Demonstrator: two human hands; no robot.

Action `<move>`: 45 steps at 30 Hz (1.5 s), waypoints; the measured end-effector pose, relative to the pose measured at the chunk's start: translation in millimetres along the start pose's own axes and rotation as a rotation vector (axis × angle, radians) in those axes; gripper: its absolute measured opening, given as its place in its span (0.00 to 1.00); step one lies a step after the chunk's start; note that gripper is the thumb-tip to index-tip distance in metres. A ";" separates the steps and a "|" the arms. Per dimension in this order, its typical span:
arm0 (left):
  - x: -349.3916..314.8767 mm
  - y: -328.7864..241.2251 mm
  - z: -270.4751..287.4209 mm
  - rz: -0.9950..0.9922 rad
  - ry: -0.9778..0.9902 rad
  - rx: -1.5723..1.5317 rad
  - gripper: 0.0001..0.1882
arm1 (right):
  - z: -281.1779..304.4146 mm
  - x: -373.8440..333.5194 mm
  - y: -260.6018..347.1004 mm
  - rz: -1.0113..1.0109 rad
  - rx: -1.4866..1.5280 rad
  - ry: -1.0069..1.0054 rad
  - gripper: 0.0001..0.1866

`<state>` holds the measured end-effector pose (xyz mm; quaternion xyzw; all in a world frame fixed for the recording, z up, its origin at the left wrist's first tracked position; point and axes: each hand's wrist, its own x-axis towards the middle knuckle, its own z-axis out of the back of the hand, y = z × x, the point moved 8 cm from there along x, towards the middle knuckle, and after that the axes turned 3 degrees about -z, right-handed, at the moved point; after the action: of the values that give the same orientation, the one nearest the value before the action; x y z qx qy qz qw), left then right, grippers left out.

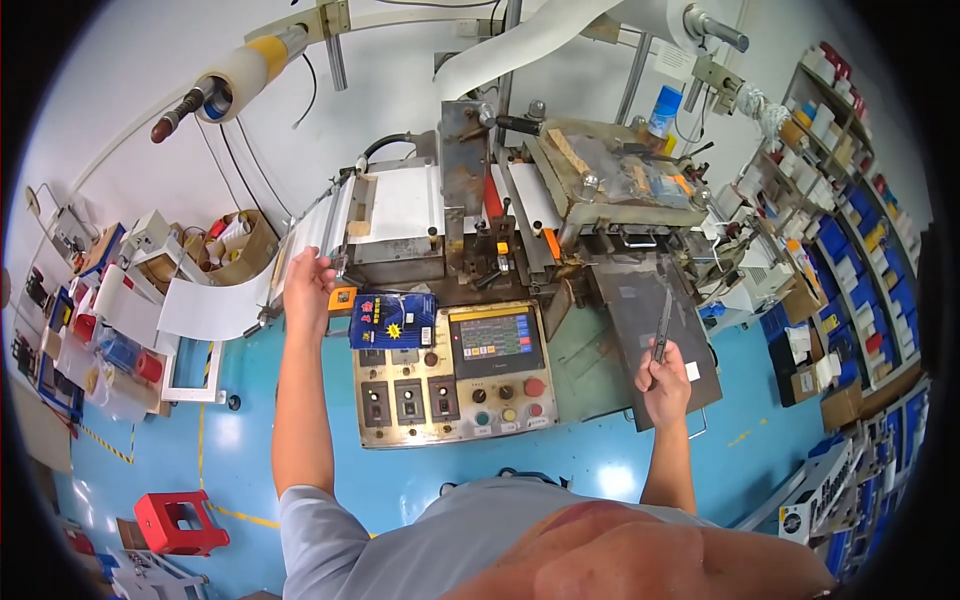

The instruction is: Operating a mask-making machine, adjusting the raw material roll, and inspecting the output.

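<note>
My left hand (307,287) is raised beside the left feed end of a machine, its fingers loosely curled and apart. I see nothing held in it. Close by, white sheet material (400,205) runs over the machine bed. My right hand (664,388) grips the dark handle of a long, thin tool (664,318), perhaps a knife or tweezers, tip pointing away from me. Beneath the tool lies a dark metal plate (625,300). Between my hands stands a control panel (450,400) with a lit screen (494,338), switches and buttons. A blue packet (393,321) rests on its upper left.
A heavy hinged press block (610,180) stands at the back right, with a blue spray can (663,110) on top. Shelves with blue bins (835,240) line the right side. A red stool (181,524) is on the floor at left. A cardboard box (240,248) sits farther back.
</note>
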<state>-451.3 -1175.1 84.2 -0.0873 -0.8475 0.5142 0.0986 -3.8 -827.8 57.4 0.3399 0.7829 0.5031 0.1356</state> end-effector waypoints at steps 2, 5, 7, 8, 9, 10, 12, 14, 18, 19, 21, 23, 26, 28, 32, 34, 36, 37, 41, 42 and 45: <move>5.3 -3.2 9.1 -0.003 0.001 -0.008 0.13 | -3.8 1.6 -5.4 -0.015 0.094 -0.005 0.18; 16.3 -9.5 24.4 -0.003 0.015 0.000 0.16 | -15.7 7.7 -15.0 -0.036 0.026 0.001 0.17; 30.6 -8.0 29.1 0.061 0.036 -0.051 0.17 | -29.8 10.6 -21.8 -0.046 -0.024 0.017 0.16; 41.3 -10.9 33.5 0.068 0.053 -0.067 0.18 | -39.0 12.2 -24.3 -0.052 -0.075 -0.012 0.16; 57.8 -17.0 37.1 0.059 0.087 -0.089 0.18 | -48.6 13.8 -25.6 -0.057 -0.127 -0.044 0.16; 73.9 -24.0 38.1 0.052 0.123 -0.109 0.19 | -60.1 15.0 -22.8 -0.028 -0.175 -0.058 0.15; 102.5 -43.5 36.1 0.044 0.158 -0.149 0.20 | -86.2 18.9 -20.4 0.017 -0.272 -0.084 0.15; 131.7 -61.5 36.7 0.039 0.231 -0.198 0.22 | -118.5 20.6 -16.4 0.043 -0.313 -0.129 0.14; 165.8 -86.8 24.1 0.098 0.371 -0.271 0.27 | -199.3 24.4 -3.5 0.136 -0.450 -0.114 0.13; 171.9 -89.0 18.9 0.134 0.417 -0.293 0.28 | -220.2 28.4 0.1 0.169 -0.453 -0.103 0.13; 179.4 -107.6 14.0 0.140 0.499 -0.349 0.28 | -261.0 33.4 5.3 0.204 -0.458 -0.064 0.13; 188.0 -123.4 23.5 0.138 0.487 -0.375 0.27 | -299.7 40.4 8.5 0.235 -0.433 -0.009 0.13; 191.8 -138.9 28.7 0.149 0.514 -0.410 0.26 | -338.8 33.4 -2.9 0.230 -0.341 0.061 0.13; 202.1 -129.8 25.9 0.203 0.595 -0.440 0.26 | -347.9 24.8 -23.9 0.222 -0.323 0.035 0.14; 169.9 -73.7 22.6 0.317 0.756 -0.357 0.21 | -349.1 8.1 -108.2 0.051 -0.569 -0.296 0.15; 128.6 -35.3 3.4 0.418 0.900 -0.273 0.18 | -340.3 -18.4 -175.9 -0.026 -0.369 -0.272 0.15; 77.4 -4.2 -16.7 0.438 1.173 -0.253 0.18 | -349.8 -61.7 -209.1 -0.011 -0.350 -0.364 0.15; 48.1 5.9 -21.2 0.483 1.306 -0.273 0.16 | -359.0 -78.7 -226.8 -0.069 -0.321 -0.370 0.14; -39.0 80.2 -10.1 0.879 1.490 -0.197 0.12 | -379.8 -159.8 -283.8 0.014 -0.246 -0.768 0.13; -67.8 91.8 -8.1 0.936 1.583 -0.154 0.12 | -386.8 -185.7 -295.0 0.072 -0.206 -0.897 0.13; -142.8 87.2 10.7 1.061 1.863 -0.098 0.11 | -439.4 -247.9 -321.9 0.158 -0.133 -1.172 0.14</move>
<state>-312.1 -1180.0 -9.1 -0.8060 -0.3120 0.1876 0.4667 -193.3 -1383.7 -57.3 0.6090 0.5167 0.2880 0.5284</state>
